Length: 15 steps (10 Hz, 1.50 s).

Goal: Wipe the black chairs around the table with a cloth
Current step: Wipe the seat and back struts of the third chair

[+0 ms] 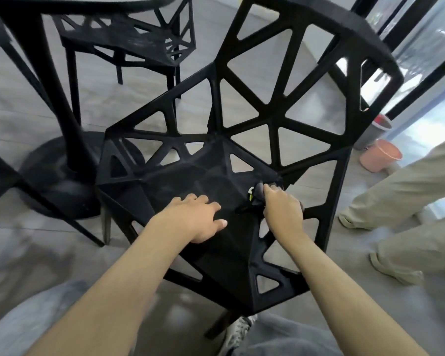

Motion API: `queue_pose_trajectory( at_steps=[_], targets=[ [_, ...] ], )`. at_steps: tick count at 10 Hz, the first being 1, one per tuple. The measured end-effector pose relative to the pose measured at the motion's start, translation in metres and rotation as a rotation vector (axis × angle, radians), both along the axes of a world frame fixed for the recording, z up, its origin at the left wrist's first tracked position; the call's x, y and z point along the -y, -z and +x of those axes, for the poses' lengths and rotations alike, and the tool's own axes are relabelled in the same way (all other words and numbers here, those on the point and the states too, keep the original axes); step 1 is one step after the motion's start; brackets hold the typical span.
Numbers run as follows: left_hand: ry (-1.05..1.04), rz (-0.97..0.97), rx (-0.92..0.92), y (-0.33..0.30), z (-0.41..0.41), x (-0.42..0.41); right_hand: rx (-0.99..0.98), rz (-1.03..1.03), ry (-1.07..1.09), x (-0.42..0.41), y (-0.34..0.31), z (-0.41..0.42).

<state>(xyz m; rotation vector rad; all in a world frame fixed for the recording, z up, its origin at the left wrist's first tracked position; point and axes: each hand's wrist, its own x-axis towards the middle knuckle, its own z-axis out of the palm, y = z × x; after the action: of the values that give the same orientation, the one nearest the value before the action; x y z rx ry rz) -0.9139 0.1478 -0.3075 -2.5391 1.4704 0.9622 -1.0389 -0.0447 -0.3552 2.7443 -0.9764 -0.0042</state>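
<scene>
A black chair (216,173) with triangular cut-outs stands right in front of me, its back rising to the upper right. My left hand (199,217) rests flat on the seat with fingers spread. My right hand (280,209) grips a dark cloth (254,197) with a small yellow-white tag, pressed on the seat near the right rear corner. A second black chair (129,39) stands behind the table. Parts of other black chairs show at the left edge.
A round table on a black pedestal base (59,173) stands to the left. Another person's legs in beige trousers (409,201) are at the right. An orange bucket (380,155) and a grey bucket (375,131) sit by the glass doors.
</scene>
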Motion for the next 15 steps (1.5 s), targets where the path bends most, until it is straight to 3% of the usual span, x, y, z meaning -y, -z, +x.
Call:
queue_pose_trajectory(
  at_steps=[2,5,7,9,11,12,14,15],
  targets=[
    [-0.023,0.057,0.005,0.002,0.009,-0.007,0.132,0.032,0.162,0.048,0.018,0.047],
    [0.003,0.023,-0.013,-0.008,-0.003,0.004,-0.246,0.072,0.042,-0.066,-0.022,-0.03],
    [-0.007,0.091,0.016,-0.006,0.001,-0.004,-0.13,0.131,0.025,-0.069,-0.016,-0.063],
    [-0.017,0.063,0.003,-0.004,0.003,-0.002,-0.091,-0.03,0.106,-0.018,-0.008,-0.008],
    [-0.031,0.052,0.006,-0.006,0.013,0.001,-0.179,-0.021,0.147,-0.044,-0.014,-0.028],
    [-0.027,0.051,-0.008,-0.005,0.012,-0.002,-0.197,0.085,0.126,-0.074,-0.026,-0.062],
    [-0.026,0.039,-0.024,-0.005,0.017,-0.013,-0.051,0.038,0.071,-0.133,-0.02,-0.11],
    [-0.037,0.034,-0.029,-0.005,0.019,-0.016,0.134,0.071,-0.107,-0.149,0.002,-0.126]
  ],
)
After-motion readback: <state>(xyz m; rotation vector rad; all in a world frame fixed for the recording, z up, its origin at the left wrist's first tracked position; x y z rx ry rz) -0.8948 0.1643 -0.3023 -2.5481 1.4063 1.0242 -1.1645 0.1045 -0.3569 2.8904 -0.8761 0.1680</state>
